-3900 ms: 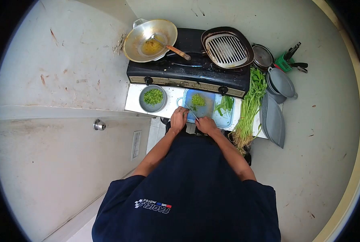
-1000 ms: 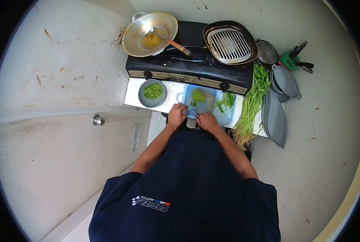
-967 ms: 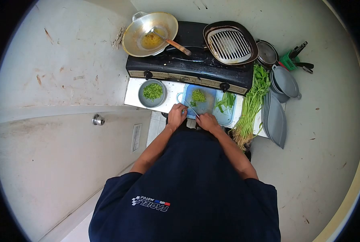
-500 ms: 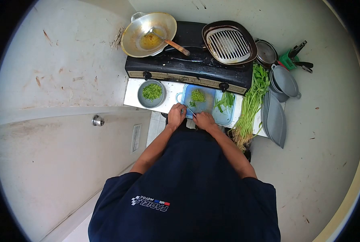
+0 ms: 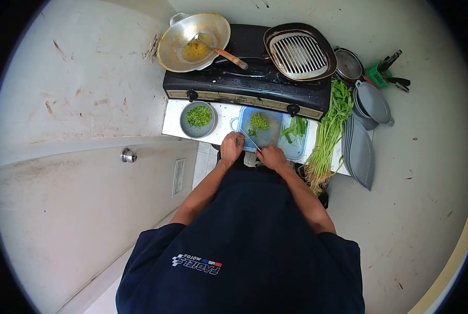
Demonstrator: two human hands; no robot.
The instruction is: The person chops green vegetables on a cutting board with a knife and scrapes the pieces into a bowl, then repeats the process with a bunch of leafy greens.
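Observation:
Wrapped round the handle of a small knife (image 5: 250, 141), my right hand (image 5: 271, 157) is at the front edge of the blue cutting board (image 5: 268, 139). The blade points up and left over the board. My left hand (image 5: 232, 147) is closed at the board's front left corner, close to the blade tip; what its fingers hold is too small to make out. Chopped greens (image 5: 259, 122) lie on the board beyond the knife. Cut green leaves (image 5: 295, 129) lie on the board's right part.
A grey bowl (image 5: 198, 120) of chopped greens stands left of the board. Long-stemmed greens (image 5: 329, 131) and grey plates (image 5: 357, 152) are on the right. Behind, a black stove (image 5: 234, 83) bears a wok (image 5: 177, 47) with a ladle and a grill pan (image 5: 317, 73).
The knife and my right hand have shifted slightly right and down, with the blade a little farther from my left hand. The whole view has also shifted slightly.

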